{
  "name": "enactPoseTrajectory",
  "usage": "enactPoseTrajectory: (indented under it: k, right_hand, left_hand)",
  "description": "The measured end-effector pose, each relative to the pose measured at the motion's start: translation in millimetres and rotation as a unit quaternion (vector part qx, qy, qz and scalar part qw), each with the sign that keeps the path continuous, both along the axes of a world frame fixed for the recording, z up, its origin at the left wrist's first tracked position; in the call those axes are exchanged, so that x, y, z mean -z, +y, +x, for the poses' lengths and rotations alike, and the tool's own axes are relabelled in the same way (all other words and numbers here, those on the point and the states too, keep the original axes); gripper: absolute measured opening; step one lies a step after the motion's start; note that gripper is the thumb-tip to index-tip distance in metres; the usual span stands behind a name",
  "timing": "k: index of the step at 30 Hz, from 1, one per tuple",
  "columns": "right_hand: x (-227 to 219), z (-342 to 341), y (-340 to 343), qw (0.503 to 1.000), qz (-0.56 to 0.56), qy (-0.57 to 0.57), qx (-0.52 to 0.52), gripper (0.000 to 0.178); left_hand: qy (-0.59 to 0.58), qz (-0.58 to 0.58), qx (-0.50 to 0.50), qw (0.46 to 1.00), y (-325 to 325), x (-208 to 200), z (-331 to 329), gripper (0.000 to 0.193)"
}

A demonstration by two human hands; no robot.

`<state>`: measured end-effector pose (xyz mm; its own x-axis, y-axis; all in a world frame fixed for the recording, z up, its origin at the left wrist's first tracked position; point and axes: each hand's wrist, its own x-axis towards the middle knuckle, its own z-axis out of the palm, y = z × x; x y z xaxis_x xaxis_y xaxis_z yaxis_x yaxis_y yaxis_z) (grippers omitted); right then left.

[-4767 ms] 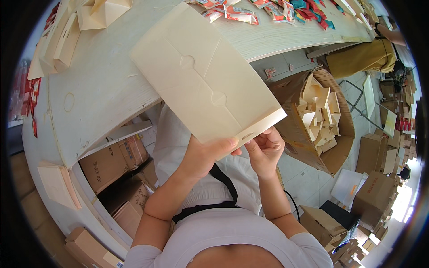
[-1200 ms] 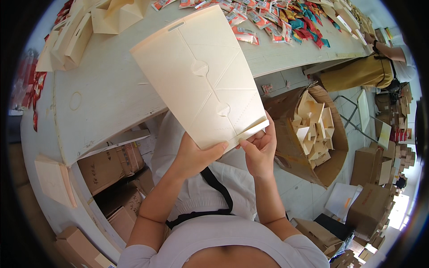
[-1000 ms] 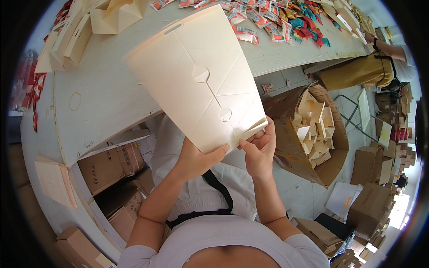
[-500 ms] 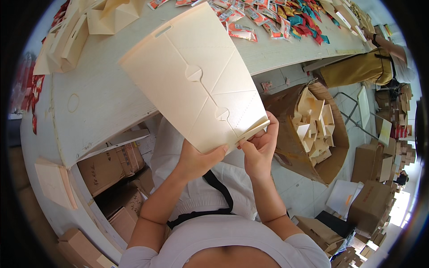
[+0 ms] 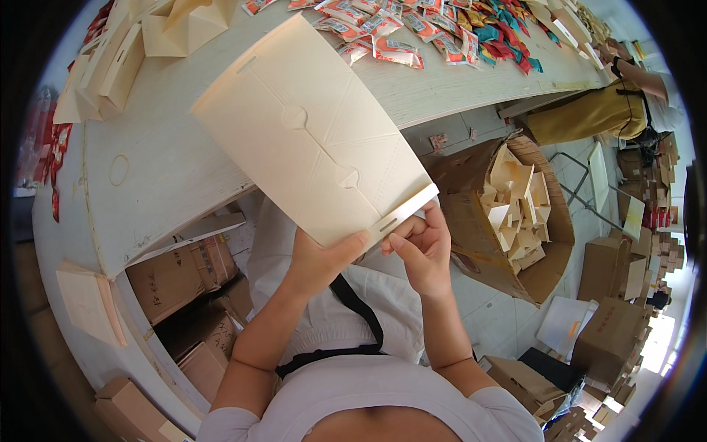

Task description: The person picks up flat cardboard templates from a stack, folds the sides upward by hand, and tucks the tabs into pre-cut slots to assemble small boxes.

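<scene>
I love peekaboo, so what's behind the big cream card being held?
Around the cream card, the pale table shows, with red-and-white packets beyond the card's upper right edge. The card hides whatever lies straight behind it, including most fingers of the left hand.

At ten o'clock my left hand point(image 5: 322, 259) can pass over the pale wood-grained tabletop point(image 5: 162, 140); at two o'clock the open brown cardboard carton point(image 5: 462, 180) blocks my right hand point(image 5: 425, 254).

The head fisheye looks down from near, dark rim seemingly warped.
</scene>
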<state>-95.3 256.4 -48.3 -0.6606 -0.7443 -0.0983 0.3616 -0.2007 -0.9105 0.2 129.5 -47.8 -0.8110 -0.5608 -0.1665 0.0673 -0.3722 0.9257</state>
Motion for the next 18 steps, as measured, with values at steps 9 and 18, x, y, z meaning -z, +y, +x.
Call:
enactPoseTrajectory:
  k: [9, 18]
  right_hand:
    - [0, -17, 12, 0.992, 0.052, 0.080, 0.088, 0.012]
    - [-15, -17, 31, 0.930, 0.215, 0.297, -0.008, 0.048]
  left_hand:
    - [-0.021, -0.003, 0.111, 0.994, -5, 1, 8, 0.032]
    - [-0.022, -0.040, 0.006, 0.999, -19, -2, 11, 0.029]
